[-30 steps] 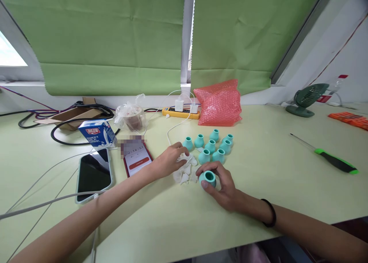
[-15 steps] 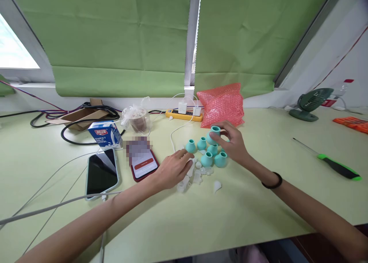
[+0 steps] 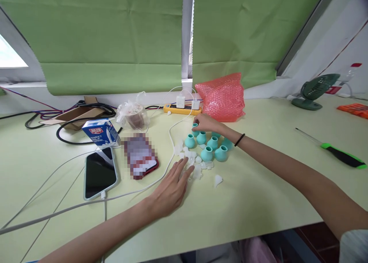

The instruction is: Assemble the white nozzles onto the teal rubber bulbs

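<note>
My right hand (image 3: pixel 206 122) reaches to the back of a group of small teal vase-shaped pieces (image 3: pixel 206 154). Its fingers are closed on one teal vase-shaped piece (image 3: pixel 195 129) at the group's back left. Several others stand upright, their round mouths facing up; some are partly covered by the right forearm. My left hand (image 3: pixel 170 187) lies low over the table with fingers stretched out. Its fingertips touch or hover at a scatter of translucent white plastic bits (image 3: pixel 197 171); which of the two I cannot tell. One white bit (image 3: pixel 218 180) lies apart, nearer the front edge.
Behind the group are a pink bubble-wrap bag (image 3: pixel 224 100) and a yellow power strip (image 3: pixel 179 110). Two phones, a red-cased one (image 3: pixel 149 171) and a pale-cased one (image 3: pixel 100 173), lie left, with a milk carton (image 3: pixel 100 132). A white cable (image 3: pixel 126 194) crosses the table. A screwdriver (image 3: pixel 339 153) lies right.
My right hand has carried a teal piece left and back, from above the group to its back left. My left hand has drawn slightly toward me, and its fingers have straightened.
</note>
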{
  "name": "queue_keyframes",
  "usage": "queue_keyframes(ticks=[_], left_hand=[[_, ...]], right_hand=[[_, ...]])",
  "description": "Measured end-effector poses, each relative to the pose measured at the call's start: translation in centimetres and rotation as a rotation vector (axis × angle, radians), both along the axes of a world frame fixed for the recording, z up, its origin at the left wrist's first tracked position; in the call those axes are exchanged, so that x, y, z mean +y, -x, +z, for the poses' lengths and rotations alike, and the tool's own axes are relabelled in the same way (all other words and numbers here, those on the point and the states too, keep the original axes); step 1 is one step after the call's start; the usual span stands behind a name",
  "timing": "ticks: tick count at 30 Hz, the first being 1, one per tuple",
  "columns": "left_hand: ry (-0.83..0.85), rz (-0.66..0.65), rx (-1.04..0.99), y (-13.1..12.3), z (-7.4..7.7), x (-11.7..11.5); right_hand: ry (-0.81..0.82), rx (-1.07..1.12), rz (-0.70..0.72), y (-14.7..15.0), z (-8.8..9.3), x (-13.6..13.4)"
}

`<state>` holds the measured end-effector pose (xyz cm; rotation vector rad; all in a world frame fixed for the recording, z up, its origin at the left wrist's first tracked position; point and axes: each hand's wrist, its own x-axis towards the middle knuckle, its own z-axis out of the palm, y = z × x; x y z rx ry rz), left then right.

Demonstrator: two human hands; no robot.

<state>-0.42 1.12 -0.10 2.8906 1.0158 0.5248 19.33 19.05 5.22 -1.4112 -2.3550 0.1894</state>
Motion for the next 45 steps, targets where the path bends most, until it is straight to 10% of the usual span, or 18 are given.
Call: queue_keyframes(ticks=[10, 15, 25, 45], left_hand=[[0.096, 0.014, 0.000, 0.6, 0.2, -0.3], [0.088, 0.056, -0.040, 0.5, -0.6, -0.2], [0.032, 0.055, 0.146, 0.3, 0.1, -0.3], [-0.223, 0.137, -0.092, -2.1, -0.4, 0.9]], right_hand=[[-0.282, 0.063, -0.060, -0.3, 0.5, -5.1], [-0.733, -0.039, 0.386, -0.3, -1.6, -13.4], [-0.184, -0.178, 0.324, -0.9, -4.5, -15.5], [-0.188, 0.277, 0.380, -0.8, -5.5, -15.9]])
